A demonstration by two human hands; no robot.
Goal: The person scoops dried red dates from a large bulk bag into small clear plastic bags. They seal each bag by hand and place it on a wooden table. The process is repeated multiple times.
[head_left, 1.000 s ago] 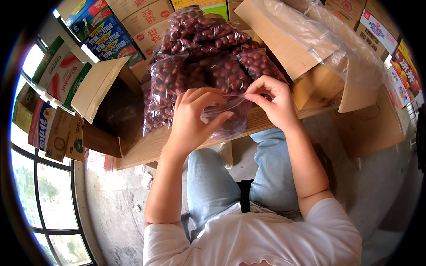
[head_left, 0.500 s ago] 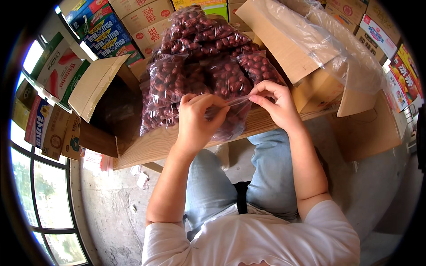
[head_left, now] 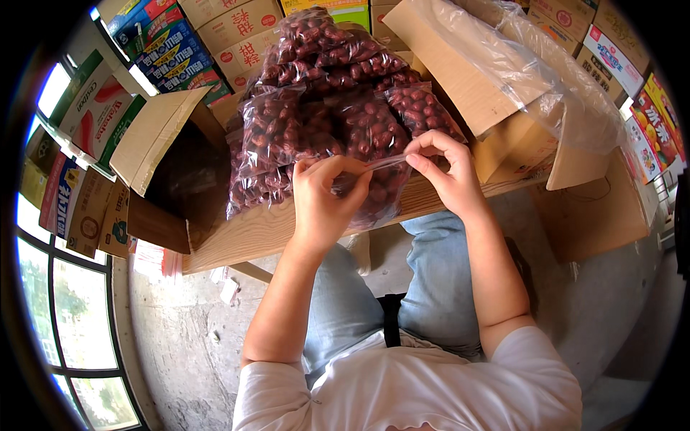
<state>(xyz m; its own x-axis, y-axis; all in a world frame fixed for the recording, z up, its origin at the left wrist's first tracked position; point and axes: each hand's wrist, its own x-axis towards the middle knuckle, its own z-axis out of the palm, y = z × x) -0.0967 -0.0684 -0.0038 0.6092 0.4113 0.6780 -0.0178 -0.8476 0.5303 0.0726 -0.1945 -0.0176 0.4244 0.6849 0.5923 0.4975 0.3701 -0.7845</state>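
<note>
Grey concrete floor [head_left: 180, 309] fills the lower left, below a pale wooden table [head_left: 241, 237] crossing mid-frame. Top centre, a heap of clear plastic bags of dark-red oval fruit [head_left: 316, 50]; left of it, an open brown cardboard box [head_left: 158, 140], its inside lost in shadow. And there's the change: the left hand [head_left: 325, 190], spread a second ago, now pinches at centre! Right hand [head_left: 444, 169] pinches too, so the rim of the clear plastic bag [head_left: 379, 205] between them is held at both ends. Curled left fingers hide one end; whether its dark-red shapes lie inside or behind, I can't tell.
</note>
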